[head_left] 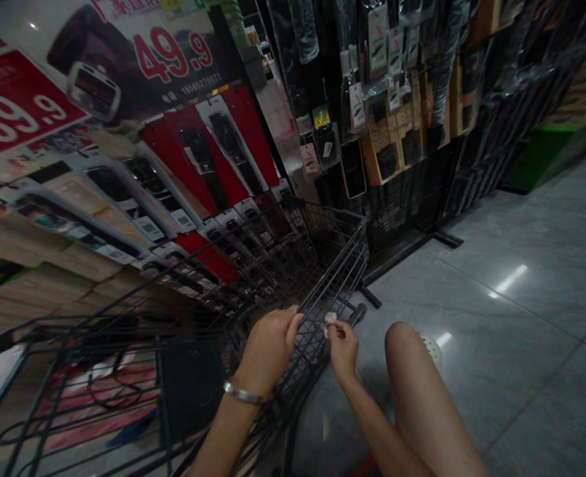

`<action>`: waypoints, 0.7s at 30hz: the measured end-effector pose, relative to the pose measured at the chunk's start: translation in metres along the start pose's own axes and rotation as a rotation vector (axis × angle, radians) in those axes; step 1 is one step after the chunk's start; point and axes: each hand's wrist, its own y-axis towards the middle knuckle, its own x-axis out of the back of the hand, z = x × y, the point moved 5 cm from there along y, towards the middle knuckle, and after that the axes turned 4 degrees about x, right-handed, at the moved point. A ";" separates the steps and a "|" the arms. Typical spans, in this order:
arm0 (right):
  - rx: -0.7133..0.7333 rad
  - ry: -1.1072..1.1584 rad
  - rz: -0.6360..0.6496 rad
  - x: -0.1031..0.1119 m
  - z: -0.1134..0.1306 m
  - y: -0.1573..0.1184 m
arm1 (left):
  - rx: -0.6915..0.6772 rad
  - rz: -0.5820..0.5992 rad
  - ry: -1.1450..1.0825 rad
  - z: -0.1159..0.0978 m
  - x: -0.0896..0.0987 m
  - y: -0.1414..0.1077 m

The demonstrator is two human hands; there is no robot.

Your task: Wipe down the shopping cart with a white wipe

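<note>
- My right grip is pinched nearly closed, thumb and fingertips together on a small, crumpled white scrap.
- The scrap pokes out past my right fingertips, on the side toward my left grip, just beside the wire of the cart; what it is made of, I can't tell.
- My left grip is bent over at the cart's wire side, back of the hand upward and thumb alongside the fingers; most of the fingers are hidden, so I can't tell how far closed it is or whether it has hold of anything.
- A silvery bracelet circles the wrist behind my left grip.
- Left of that grip, under the wires, are a flat black panel and, farther off, some pink cloth, blurred.
- Beyond both grips, past the cart, packaged belts hang in rows, with a large 49.9 sign above them and a red 39.9 sign farther left.
- Just right of my right grip is my bare knee, a white shoe with holes showing behind it, over the grey tiled floor.
</note>
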 end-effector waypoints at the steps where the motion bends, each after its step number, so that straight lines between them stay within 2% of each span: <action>1: -0.070 0.039 -0.013 -0.001 -0.004 0.003 | 0.010 -0.001 -0.026 0.001 0.000 0.000; 4: -0.202 0.188 -0.055 -0.007 -0.003 0.006 | 0.033 0.012 -0.080 0.000 -0.001 0.000; 12: -0.260 0.383 -0.066 -0.016 0.038 0.000 | 0.078 0.025 -0.169 0.000 0.000 -0.002; 17: -0.221 0.524 0.094 -0.028 0.078 -0.005 | 0.083 0.035 -0.194 0.000 -0.002 -0.003; 21: -0.132 0.478 0.151 -0.030 0.101 -0.011 | 0.096 0.015 -0.168 0.002 -0.003 -0.003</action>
